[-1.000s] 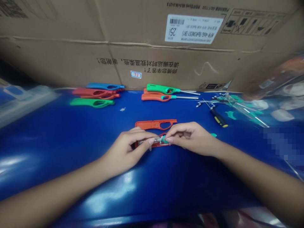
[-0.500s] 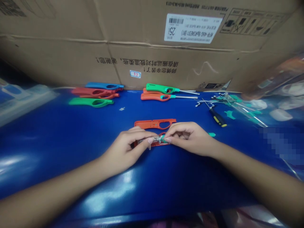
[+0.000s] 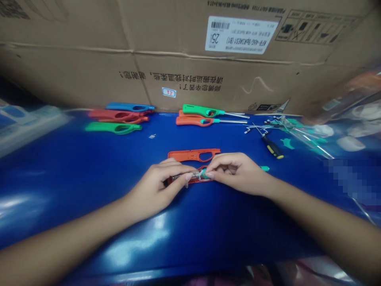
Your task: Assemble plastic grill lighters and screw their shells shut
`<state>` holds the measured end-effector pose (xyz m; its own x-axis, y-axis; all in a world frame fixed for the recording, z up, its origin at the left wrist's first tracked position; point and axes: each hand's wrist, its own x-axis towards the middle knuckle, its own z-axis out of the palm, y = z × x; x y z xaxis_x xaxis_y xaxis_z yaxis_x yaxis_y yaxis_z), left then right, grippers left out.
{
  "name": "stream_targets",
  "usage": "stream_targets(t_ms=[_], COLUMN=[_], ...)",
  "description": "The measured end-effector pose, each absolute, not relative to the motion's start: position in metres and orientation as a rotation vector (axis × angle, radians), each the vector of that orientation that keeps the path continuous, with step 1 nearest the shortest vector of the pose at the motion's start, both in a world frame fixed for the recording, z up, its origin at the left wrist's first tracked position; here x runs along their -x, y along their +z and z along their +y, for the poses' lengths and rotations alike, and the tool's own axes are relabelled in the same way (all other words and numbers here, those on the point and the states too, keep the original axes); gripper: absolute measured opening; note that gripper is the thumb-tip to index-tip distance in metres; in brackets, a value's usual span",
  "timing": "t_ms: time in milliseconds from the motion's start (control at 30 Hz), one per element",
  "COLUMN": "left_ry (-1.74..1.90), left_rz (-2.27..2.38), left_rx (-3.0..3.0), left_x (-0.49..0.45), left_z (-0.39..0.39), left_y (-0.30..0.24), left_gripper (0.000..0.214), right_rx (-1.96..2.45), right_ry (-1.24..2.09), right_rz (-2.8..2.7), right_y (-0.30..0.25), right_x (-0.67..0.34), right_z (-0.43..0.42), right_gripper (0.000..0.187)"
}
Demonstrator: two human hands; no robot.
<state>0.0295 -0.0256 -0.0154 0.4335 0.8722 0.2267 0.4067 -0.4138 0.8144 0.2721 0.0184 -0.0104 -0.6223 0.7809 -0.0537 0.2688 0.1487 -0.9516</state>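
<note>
My left hand (image 3: 163,183) is closed around a clear fuel cartridge with a metal end (image 3: 195,175), which lies over an orange-red lighter half-shell (image 3: 193,181). From the other side, the fingertips of my right hand (image 3: 235,172) pinch a small green trigger piece (image 3: 203,173) inside that shell. White wire (image 3: 201,178) runs beside the green piece. Just beyond my fingers lies a second orange half-shell (image 3: 193,155), its hollow side up. A green tip (image 3: 264,169) shows past my right hand; what it belongs to is hidden.
Green and orange assembled lighters (image 3: 208,121) lie beside a large cardboard box (image 3: 166,59). Blue, red and green handle shells (image 3: 114,128) are farther left. A black-yellow screwdriver (image 3: 273,148) and loose wires, rods and green parts (image 3: 297,131) lie right, near plastic bags (image 3: 357,115).
Both hands keep nearly the same hold and place. The whole view has shifted very slightly, and nothing has visibly been let go or taken up.
</note>
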Motion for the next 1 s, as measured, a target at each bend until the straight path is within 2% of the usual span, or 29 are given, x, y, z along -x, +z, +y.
stream_targets(t_ms=[1000], left_ry=[0.832], left_rz=[1.115], left_rx=[-1.937], left_x=[-0.0351], left_z=[-0.0267], left_y=[-0.0143], left_gripper=[0.023], right_rx=[1.024], right_ry=[1.449], right_rz=[-1.991], right_y=[-0.0093], right_x=[-0.2724], right_z=[0.0164], right_gripper=[0.023])
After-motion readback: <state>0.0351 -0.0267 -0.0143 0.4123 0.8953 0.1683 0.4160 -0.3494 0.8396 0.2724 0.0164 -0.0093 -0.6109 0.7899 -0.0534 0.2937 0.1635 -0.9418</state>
